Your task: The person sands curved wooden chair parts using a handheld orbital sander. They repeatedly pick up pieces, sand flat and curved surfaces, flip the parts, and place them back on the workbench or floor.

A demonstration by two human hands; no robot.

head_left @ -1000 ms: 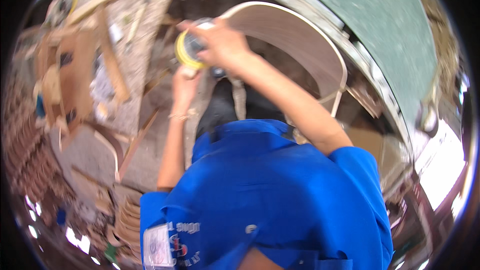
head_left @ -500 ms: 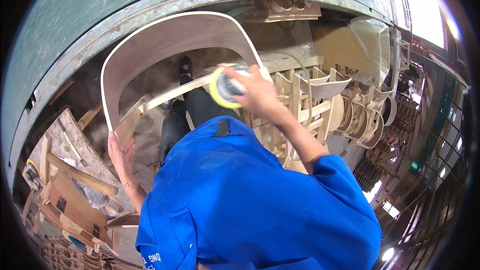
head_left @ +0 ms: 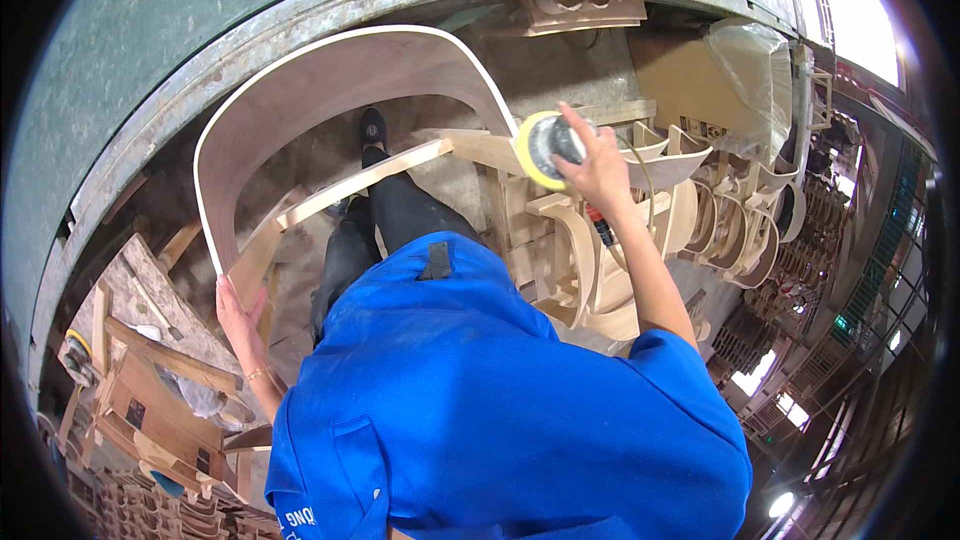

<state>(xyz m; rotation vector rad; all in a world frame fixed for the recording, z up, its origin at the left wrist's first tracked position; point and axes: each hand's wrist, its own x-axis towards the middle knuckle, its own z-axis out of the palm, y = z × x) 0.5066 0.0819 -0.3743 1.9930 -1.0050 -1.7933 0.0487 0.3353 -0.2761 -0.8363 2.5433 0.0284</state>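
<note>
A large curved wooden chair back [head_left: 400,65], pale along its edge, stands in front of me with its open side toward my body. A straight wooden crossbar [head_left: 370,178] joins its two ends. My left hand [head_left: 240,328] is closed round the left end, thumb and fingers on either side of the wood. In my right hand [head_left: 603,178] is a round sander [head_left: 550,148] with a yellow-rimmed pad. The pad is tilted on edge beside the outer face of the right end; whether it touches the wood I cannot tell. A hose runs from the sander.
Beyond the chair back runs a green-topped bench [head_left: 180,50] with a worn edge. Several curved wooden parts [head_left: 690,210] are stacked at the right, near a cardboard sheet [head_left: 680,80]. At the left, a small worktable [head_left: 140,290] holds a brush, wood pieces and another sander [head_left: 77,355].
My right hand has carried the sander to the right, from over the crossbar's right end to outside the chair back. My left hand keeps its hold on the left end.
</note>
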